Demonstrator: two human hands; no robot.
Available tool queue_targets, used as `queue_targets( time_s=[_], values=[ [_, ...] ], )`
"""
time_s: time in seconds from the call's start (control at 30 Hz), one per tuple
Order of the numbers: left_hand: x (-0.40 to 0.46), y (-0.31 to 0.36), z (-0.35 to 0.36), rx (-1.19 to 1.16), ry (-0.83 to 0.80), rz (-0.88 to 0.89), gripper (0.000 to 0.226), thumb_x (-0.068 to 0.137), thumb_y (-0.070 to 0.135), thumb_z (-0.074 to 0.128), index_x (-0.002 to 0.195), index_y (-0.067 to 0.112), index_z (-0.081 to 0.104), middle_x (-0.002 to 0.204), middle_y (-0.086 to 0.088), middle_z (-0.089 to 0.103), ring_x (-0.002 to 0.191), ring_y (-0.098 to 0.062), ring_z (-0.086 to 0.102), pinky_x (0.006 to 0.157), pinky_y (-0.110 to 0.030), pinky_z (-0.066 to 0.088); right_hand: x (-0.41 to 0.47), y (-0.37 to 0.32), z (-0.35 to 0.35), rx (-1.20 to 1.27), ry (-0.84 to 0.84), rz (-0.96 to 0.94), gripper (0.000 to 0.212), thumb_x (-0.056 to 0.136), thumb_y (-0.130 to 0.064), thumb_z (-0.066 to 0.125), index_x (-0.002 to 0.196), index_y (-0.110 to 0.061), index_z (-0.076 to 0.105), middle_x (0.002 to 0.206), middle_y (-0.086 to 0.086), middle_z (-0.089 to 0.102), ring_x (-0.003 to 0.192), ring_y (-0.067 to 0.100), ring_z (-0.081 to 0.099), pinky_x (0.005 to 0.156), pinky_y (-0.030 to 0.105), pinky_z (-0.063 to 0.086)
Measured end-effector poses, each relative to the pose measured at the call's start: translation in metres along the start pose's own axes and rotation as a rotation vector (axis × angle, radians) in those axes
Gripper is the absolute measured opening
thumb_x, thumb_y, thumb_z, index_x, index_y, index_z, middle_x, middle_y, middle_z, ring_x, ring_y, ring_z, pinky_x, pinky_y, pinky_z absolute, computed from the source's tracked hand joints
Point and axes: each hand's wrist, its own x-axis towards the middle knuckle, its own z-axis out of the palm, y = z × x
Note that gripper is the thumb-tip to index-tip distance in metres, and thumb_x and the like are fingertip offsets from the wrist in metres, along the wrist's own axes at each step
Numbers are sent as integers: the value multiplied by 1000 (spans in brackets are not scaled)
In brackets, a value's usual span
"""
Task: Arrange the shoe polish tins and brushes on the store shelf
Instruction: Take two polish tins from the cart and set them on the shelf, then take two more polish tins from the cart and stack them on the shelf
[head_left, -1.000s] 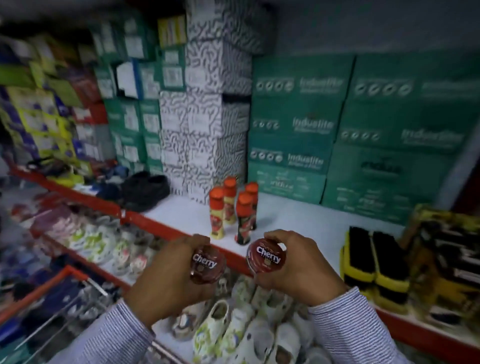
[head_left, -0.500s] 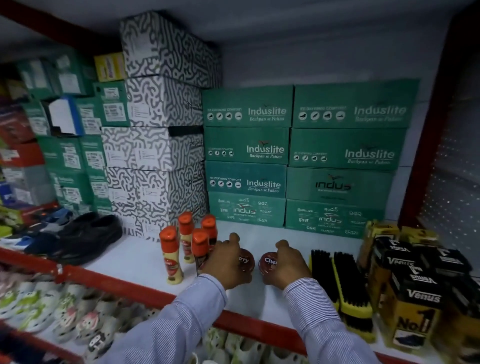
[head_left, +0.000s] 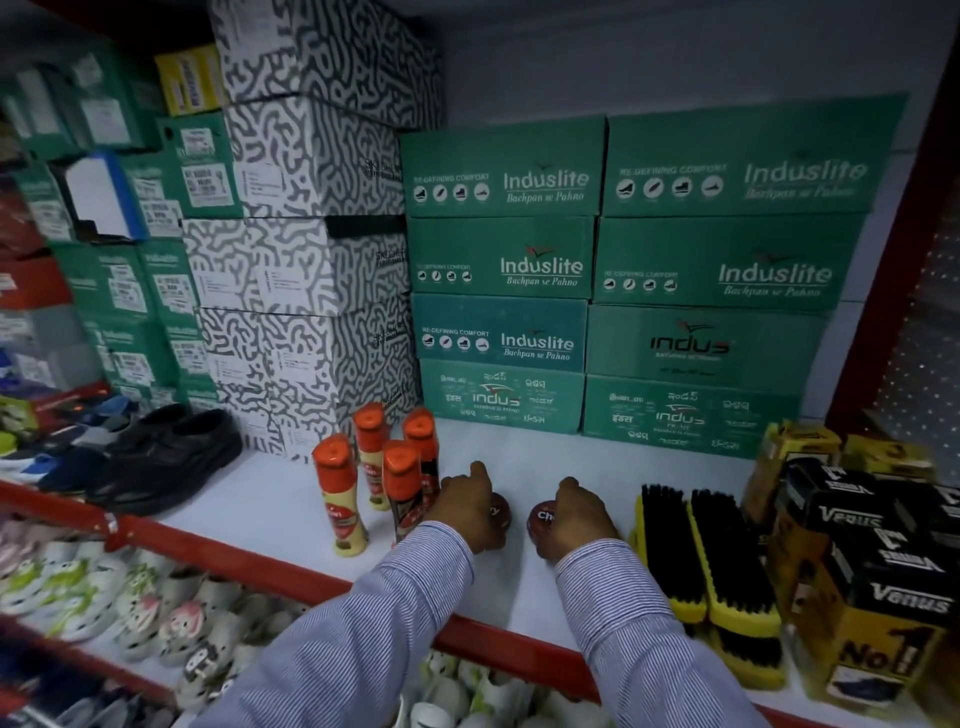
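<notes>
A: How are the hands placed?

B: The left hand (head_left: 470, 512) is closed over the left tin (head_left: 500, 512), and the right hand (head_left: 579, 519) is closed over the right tin (head_left: 540, 517). Both tins are held down on the white shelf (head_left: 249, 504). Only a red part of each lid is seen between the hands; the rest is covered by the fingers.

A: Are the two tins touching?

B: No, a small gap is seen between them. They are set side by side, between the two hands.

A: What is found to the left of the left hand?

B: Four bottles (head_left: 340, 493) with orange caps are standing upright, just beside the left wrist. Whether the nearest one is touched by the sleeve cannot be told. Further left, black shoes (head_left: 171, 457) are laid on the shelf.

A: And to the right of the right hand?

B: Two brushes (head_left: 717, 561) with yellow backs and black bristles are placed on their sides, close to the right wrist. Beyond them, yellow and black cartons (head_left: 878, 582) marked "Venus" are stacked.

A: What is seen behind the hands?

B: Green boxes (head_left: 498, 254) marked "Induslite" are piled against the wall, well apart from the tins. To their left, patterned boxes (head_left: 306, 260) in white and grey are stacked.
</notes>
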Motion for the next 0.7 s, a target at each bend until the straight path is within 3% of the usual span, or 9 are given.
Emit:
queue_targets(
  time_s=[0.2,0.37,0.5,0.57,0.7],
  values=[
    [-28,7,-16,54,107,89,48,83,23,72,121,3,50,121,-22,61,115,-39,59,92,-40,50,-24,3,-9,-27,7,-34,89,74,-16,75,145,-7,22,148,14,38,136,33,35,110,39,37],
    [-101,6,-26,5,249,296,54,77,8,70,129,9,57,135,-12,58,124,-34,55,103,-42,48,-91,10,-6,88,203,-339,88,80,-19,70,150,-17,17,155,7,30,142,28,25,115,40,31],
    [-169,-18,-2,38,439,389,60,81,25,68,139,20,52,145,-3,54,131,-27,51,106,-41,48,-149,19,19,101,365,-571,78,84,-21,65,149,-23,22,158,1,24,147,19,16,120,39,23],
    [-202,-40,25,91,478,365,56,89,35,61,142,20,49,151,-4,49,135,-28,48,107,-44,46,-178,27,41,89,346,-628,76,88,-25,61,150,-29,18,161,-4,15,149,15,6,121,34,17],
    [-270,-98,108,190,348,222,70,95,51,48,155,22,27,165,-9,26,151,-33,26,115,-56,33,-228,56,112,68,214,-648,78,87,-23,60,150,-35,16,162,-4,7,150,17,0,120,37,16]
  ],
)
